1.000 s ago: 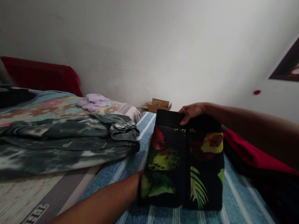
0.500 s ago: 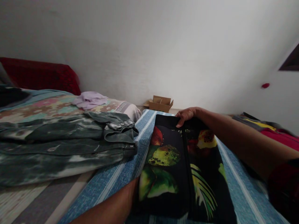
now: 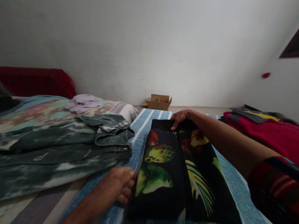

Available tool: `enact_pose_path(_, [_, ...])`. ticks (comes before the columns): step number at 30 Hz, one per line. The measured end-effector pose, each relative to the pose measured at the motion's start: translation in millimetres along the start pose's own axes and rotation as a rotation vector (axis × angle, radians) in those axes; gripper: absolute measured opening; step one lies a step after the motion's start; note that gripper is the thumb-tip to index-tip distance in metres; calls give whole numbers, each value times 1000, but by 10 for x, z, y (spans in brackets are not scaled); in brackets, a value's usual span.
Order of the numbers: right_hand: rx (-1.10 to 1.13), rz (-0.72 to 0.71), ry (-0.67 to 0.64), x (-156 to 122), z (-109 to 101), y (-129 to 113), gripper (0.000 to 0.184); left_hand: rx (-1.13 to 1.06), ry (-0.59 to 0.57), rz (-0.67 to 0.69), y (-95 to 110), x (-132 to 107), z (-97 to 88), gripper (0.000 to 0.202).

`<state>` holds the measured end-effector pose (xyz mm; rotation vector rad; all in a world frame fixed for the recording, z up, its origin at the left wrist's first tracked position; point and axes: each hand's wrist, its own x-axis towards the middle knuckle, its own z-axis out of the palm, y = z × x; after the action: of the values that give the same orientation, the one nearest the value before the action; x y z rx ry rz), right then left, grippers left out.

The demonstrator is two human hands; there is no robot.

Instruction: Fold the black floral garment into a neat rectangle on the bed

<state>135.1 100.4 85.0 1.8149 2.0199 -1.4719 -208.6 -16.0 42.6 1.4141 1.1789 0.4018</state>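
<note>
A black garment [image 3: 161, 174] printed with fruit and leaves lies folded in a flat rectangle in front of me. I cannot tell its exact kind. At its far edge my right hand [image 3: 180, 118] grips the cloth, thumb on top and fingers partly hidden. My left hand [image 3: 122, 183] is slightly blurred at the garment's left side, fingers loosely bent and nothing visible in them. Whether it touches the cloth is unclear. Left of that hand lies a grey-green tie-dye denim garment [image 3: 70, 152] with metal buttons.
The folded garment rests on a blue striped cloth [image 3: 141, 124]. A lilac cloth [image 3: 84, 102] lies on a patterned bedcover [image 3: 53, 110] at the left. A cardboard box [image 3: 159, 102] stands by the wall. Red clothing [image 3: 263, 130] is piled at the right.
My left hand has come out from under the garment's left side to beside it. The right hand keeps its grip at the far edge. The view has shifted slightly, showing more red clothing.
</note>
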Motion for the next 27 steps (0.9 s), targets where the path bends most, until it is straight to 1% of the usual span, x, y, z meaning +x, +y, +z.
enact_pose_path(1, [0, -2, 3, 6, 4, 24, 64, 174, 111, 96, 63, -52, -17, 28])
enact_pose_path(2, [-3, -4, 5, 4, 4, 37, 64, 335, 239, 242, 138, -106, 5, 27])
enact_pose_path(3, [-9, -4, 9, -3, -1, 39, 65, 474, 311, 422, 218, -157, 70, 25])
enact_pose_path(5, [-29, -3, 15, -16, -15, 15, 66, 654, 272, 791, 370, -217, 320, 27])
enact_pose_path(6, [-43, 1, 17, -17, -20, -5, 66, 741, 172, 954, 427, -212, 485, 29])
enact_pose_path(7, [-59, 4, 19, -11, -23, -24, 66, 836, 64, 1043, 463, -179, 655, 32])
enact_pose_path(8, [-77, 7, 26, 1, -23, -39, 65, 914, -11, 1077, 478, -118, 816, 36])
enact_pose_path(10, [-123, 15, 60, 41, -21, -47, 59, 1018, -103, 1025, 444, 61, 1063, 48])
enact_pose_path(11, [-151, 22, 91, 63, -18, -40, 55, 1044, -142, 980, 406, 160, 1137, 54])
enact_pose_path(12, [-182, 29, 131, 80, -15, -28, 50, 1058, -167, 933, 363, 251, 1180, 58])
enact_pose_path(14, [-249, 45, 248, 84, 7, -10, 40, 1062, -193, 865, 289, 384, 1195, 63])
enact_pose_path(16, [-319, 59, 412, 22, 83, -28, 33, 1052, -199, 831, 256, 435, 1166, 63])
enact_pose_path(18, [-382, 73, 593, -105, 257, -90, 30, 1041, -206, 813, 266, 430, 1137, 62])
enact_pose_path(19, [-417, 66, 679, -181, 385, -124, 30, 1037, -210, 801, 281, 419, 1129, 62])
enact_pose_path(21, [-478, 10, 793, -323, 697, -155, 30, 1032, -205, 776, 314, 402, 1125, 64])
enact_pose_path(23, [-605, -212, 870, -400, 1010, -93, 33, 1032, -192, 750, 342, 404, 1128, 68])
enact_pose_path(24, [-631, -276, 891, -405, 1137, -26, 33, 1033, -181, 736, 352, 411, 1131, 70])
enact_pose_path(25, [-633, -274, 925, -390, 1236, 56, 33, 1036, -167, 719, 361, 422, 1133, 73])
enact_pose_path(27, [-599, -235, 945, -316, 1344, 226, 36, 1046, -135, 670, 375, 442, 1137, 79])
